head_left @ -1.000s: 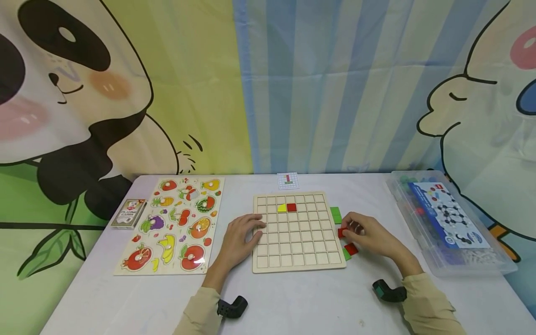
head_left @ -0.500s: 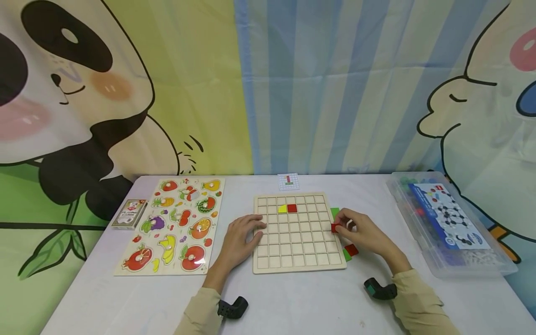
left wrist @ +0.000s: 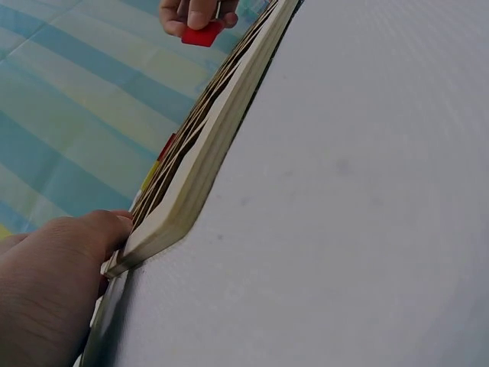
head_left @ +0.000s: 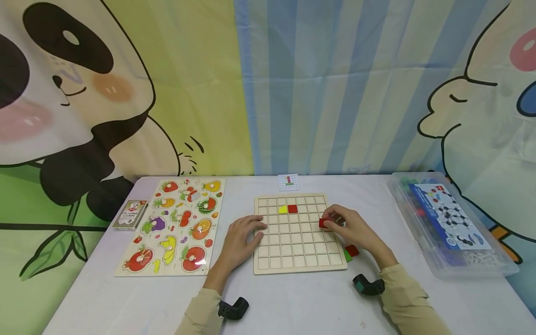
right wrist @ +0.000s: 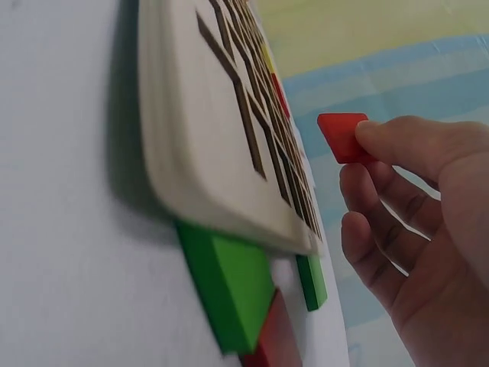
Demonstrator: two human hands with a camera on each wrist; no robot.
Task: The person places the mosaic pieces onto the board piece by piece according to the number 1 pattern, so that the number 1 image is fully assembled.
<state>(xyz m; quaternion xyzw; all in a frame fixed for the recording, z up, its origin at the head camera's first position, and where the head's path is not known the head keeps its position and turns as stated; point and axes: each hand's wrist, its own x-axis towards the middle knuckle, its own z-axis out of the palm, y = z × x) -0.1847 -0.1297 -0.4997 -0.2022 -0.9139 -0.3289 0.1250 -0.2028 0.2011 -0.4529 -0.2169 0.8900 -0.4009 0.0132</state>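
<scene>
My right hand [head_left: 351, 228] pinches a red square tile [right wrist: 341, 138] between thumb and fingers, above the right side of a wooden grid board [head_left: 274, 251]. In the left wrist view the held tile [left wrist: 202, 35] shows in the air over the board. My left hand [head_left: 242, 239] rests against the board's left edge with relaxed fingers, its thumb [left wrist: 114, 223] on the rim. A yellow tile [head_left: 283, 209] and a red tile [head_left: 292, 209] lie side by side in an upper row. Off the lower right edge lie a green tile [right wrist: 225, 283] and another red tile [head_left: 352, 251].
A small patterned grid card [head_left: 288, 182] lies behind the board. To the left are a fruit puzzle board [head_left: 173, 228] and a playing card box [head_left: 130, 215]. A clear plastic case [head_left: 452, 223] stands at the right. Another green tile [right wrist: 311, 282] sits beside the board.
My right hand has picked up the red tile from beside the board's right edge and carried it left over the grid. The left hand has stayed at the left edge.
</scene>
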